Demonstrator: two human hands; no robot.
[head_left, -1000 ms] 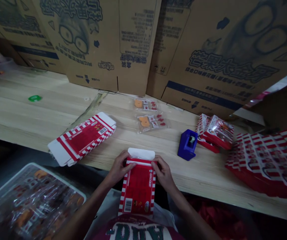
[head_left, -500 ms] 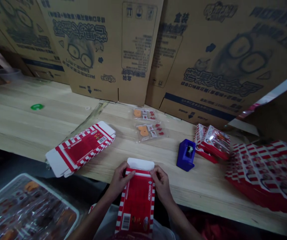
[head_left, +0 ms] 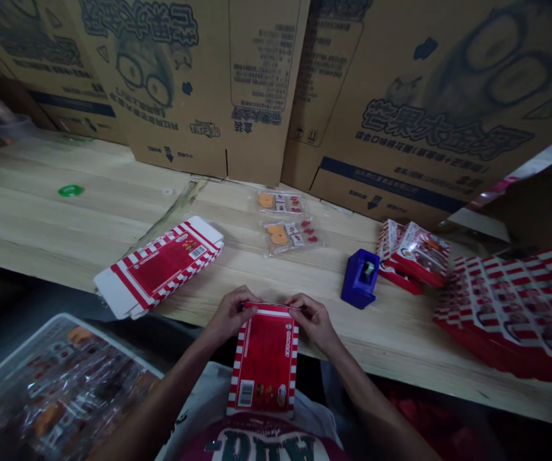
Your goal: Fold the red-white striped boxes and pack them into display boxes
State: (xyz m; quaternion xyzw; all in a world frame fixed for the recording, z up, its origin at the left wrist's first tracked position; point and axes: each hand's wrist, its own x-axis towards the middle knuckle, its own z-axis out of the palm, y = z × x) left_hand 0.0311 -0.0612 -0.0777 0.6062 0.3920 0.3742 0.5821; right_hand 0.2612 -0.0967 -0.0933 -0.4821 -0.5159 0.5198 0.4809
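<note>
A red and white striped carton (head_left: 266, 358) stands upright between my hands at the near edge of the wooden table (head_left: 64, 224). My left hand (head_left: 230, 315) pinches its top left corner. My right hand (head_left: 312, 319) pinches its top right corner. The white top flap is folded down and no longer sticks up. Both hands are closed on the carton's top edge.
A flat striped carton (head_left: 158, 266) lies to the left. Two clear packets of orange pieces (head_left: 288, 221) lie ahead. A blue tape dispenser (head_left: 360, 278), filled cartons (head_left: 415, 256) and a stack of flat cartons (head_left: 516, 307) sit right. Big cardboard boxes (head_left: 266, 89) wall the back. A tray of packets (head_left: 50, 390) is lower left.
The carton's white top flap, raised before, has been folded down by both hands. My hands moved slightly closer along the top edge.
</note>
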